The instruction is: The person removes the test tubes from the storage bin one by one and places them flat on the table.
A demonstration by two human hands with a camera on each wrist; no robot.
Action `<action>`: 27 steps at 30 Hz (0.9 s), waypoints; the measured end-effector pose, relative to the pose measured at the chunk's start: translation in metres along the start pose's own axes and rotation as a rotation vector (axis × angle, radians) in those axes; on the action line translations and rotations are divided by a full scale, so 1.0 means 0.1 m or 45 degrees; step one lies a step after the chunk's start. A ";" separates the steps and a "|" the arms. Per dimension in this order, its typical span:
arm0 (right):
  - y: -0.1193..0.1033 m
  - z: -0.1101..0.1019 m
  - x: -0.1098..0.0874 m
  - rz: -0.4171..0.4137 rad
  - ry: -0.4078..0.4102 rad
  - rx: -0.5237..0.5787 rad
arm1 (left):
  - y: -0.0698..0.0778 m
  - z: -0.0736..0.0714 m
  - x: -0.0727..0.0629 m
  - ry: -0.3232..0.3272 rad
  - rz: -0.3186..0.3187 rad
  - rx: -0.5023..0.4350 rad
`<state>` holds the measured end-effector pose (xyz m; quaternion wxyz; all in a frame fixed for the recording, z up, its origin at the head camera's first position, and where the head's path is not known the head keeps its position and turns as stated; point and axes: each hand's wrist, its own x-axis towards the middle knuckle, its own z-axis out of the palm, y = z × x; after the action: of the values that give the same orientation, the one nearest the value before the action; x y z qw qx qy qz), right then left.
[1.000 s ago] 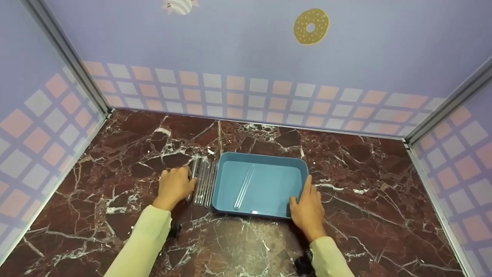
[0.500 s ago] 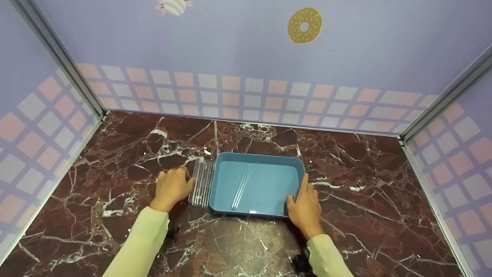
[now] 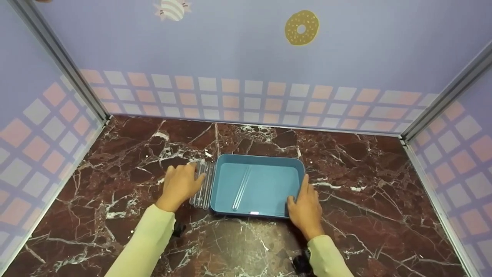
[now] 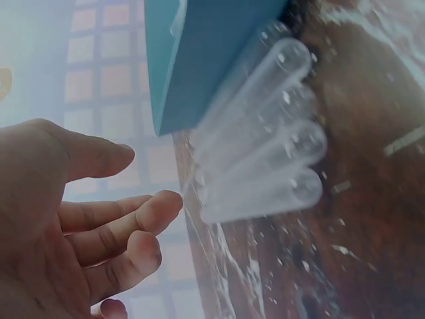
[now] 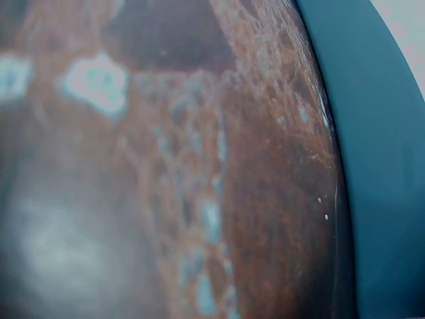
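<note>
A shallow blue tray [image 3: 271, 188] lies on the marble-patterned surface, with one clear test tube [image 3: 240, 189] slanting inside it. Several more clear test tubes [image 3: 205, 188] lie side by side just left of the tray. My left hand [image 3: 180, 186] is at the left edge of this row. The left wrist view shows that hand's fingers [image 4: 109, 239] loosely bent, thumb apart and nothing between them, near the tubes' far ends. My right hand [image 3: 306, 209] holds the tray's right wall near the front corner, thumb over the rim. The right wrist view shows only the tray's outer wall [image 5: 382, 166] and the surface.
Purple panels with pink and white squares [image 3: 230, 99] close in the back and both sides. The dark red marbled surface [image 3: 365, 215] runs all around the tray.
The left hand first draws its tube up against the row, then its fingers loosen and it moves right over the tubes. The right hand stays at the tray. The head view shifts slightly.
</note>
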<state>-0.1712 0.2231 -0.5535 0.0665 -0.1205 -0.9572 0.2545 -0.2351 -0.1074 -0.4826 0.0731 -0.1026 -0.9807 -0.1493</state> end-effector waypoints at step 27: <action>0.00 0.02 0.02 0.012 0.008 -0.008 | 0.50 0.19 0.00 -0.027 0.115 -0.068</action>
<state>-0.1732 0.2223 -0.5555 0.0679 -0.1261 -0.9572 0.2514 -0.2255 -0.0549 -0.4864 0.0668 -0.1504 -0.9714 -0.1709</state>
